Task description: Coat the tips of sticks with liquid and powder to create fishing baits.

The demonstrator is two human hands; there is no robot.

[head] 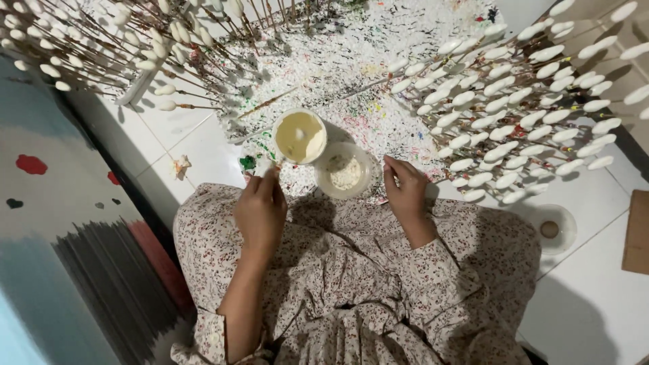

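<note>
A: What are the hands doing?

B: The left hand (260, 209) pinches a thin wooden stick (272, 169) by the round tub of cream paint (299, 136); the right hand (405, 189) curls loosely, seemingly empty.

A: Risks?

B: A nudge could tip that tub or the clear plastic cup (343, 170) onto the paint-speckled floor (351, 61). Two containers there, another clear cup (551, 228) apart; white oval-tipped sticks (514, 115) beyond counting.

Home craft workspace, paint-spattered tiled floor (203, 138), racks of drying sticks (514, 101)
</note>
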